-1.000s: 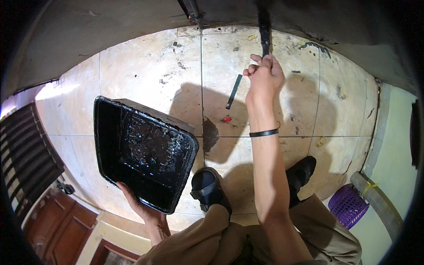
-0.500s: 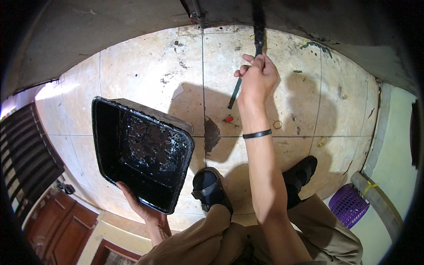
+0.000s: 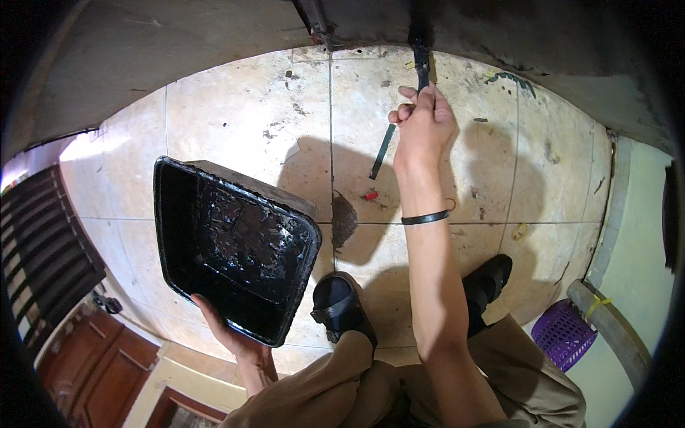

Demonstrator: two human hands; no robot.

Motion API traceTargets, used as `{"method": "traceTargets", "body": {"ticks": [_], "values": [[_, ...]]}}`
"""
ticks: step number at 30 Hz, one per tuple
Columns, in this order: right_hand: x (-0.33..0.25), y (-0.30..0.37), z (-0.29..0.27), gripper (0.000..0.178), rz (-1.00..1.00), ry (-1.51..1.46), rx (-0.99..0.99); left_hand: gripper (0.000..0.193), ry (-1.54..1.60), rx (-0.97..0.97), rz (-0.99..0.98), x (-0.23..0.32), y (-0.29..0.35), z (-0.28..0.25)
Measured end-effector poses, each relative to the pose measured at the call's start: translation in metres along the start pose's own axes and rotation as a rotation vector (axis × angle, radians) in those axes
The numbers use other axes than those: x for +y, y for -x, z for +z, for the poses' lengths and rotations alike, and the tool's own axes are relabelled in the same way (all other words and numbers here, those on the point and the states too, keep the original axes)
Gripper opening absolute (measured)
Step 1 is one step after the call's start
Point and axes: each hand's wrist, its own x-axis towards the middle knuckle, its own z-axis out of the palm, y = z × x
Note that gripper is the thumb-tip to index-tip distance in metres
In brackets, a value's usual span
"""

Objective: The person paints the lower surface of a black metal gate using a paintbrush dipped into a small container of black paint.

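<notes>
My left hand [image 3: 235,339] grips the near rim of a black paint tub [image 3: 239,239], tilted so that its inside shows. Glossy black paint coats its walls and bottom. My right hand [image 3: 426,128], with a black band at the wrist, is closed around the dark handle of a paintbrush [image 3: 422,60]. The bristles touch the lower part of a dark panel [image 3: 492,28] ahead of me, where a blacker streak runs upward. Below my fingers, a narrow dark green strip [image 3: 382,152] seems to lie on the floor.
My dark sandals rest on stained floor tiles [image 3: 214,118]. A small red piece [image 3: 371,195] and yellow rings [image 3: 519,231] lie there. At right, a purple basket [image 3: 564,334] hangs by a grey pipe [image 3: 614,324]. Further left are a black slatted rack [image 3: 50,250] and a brown door [image 3: 100,364].
My right hand and the paintbrush have shifted slightly right and toward me, the bristles still at the panel. The tub sits slightly further right in view, still in my left hand.
</notes>
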Motion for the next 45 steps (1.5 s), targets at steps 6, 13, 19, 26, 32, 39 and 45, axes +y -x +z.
{"method": "traceTargets", "body": {"ticks": [6,13,19,26,32,39,45], "values": [[-0.007,0.016,-0.006,0.025,0.018,0.015,0.016,0.089,0.008,-0.057,-0.010,0.002,-0.002,-0.002],[-0.015,0.011,-0.002,0.026,-0.013,0.010,-0.030,0.085,0.049,-0.074,0.013,0.001,-0.004,-0.007],[0.016,0.010,0.011,0.026,-0.025,0.076,0.043,0.084,0.066,-0.079,0.009,0.002,-0.002,-0.003],[0.017,0.030,0.034,0.028,0.028,0.077,-0.066,0.084,0.075,-0.060,0.011,0.002,-0.005,-0.009],[0.022,0.011,0.022,0.032,0.020,0.118,-0.045,0.084,0.056,-0.029,-0.016,0.003,-0.001,-0.005],[0.016,0.024,0.021,0.028,-0.016,0.155,0.012,0.088,-0.009,-0.025,-0.007,0.005,-0.004,-0.005],[0.030,0.019,0.038,0.030,-0.020,0.131,-0.024,0.087,0.060,-0.022,-0.015,0.002,-0.009,-0.010]]}}
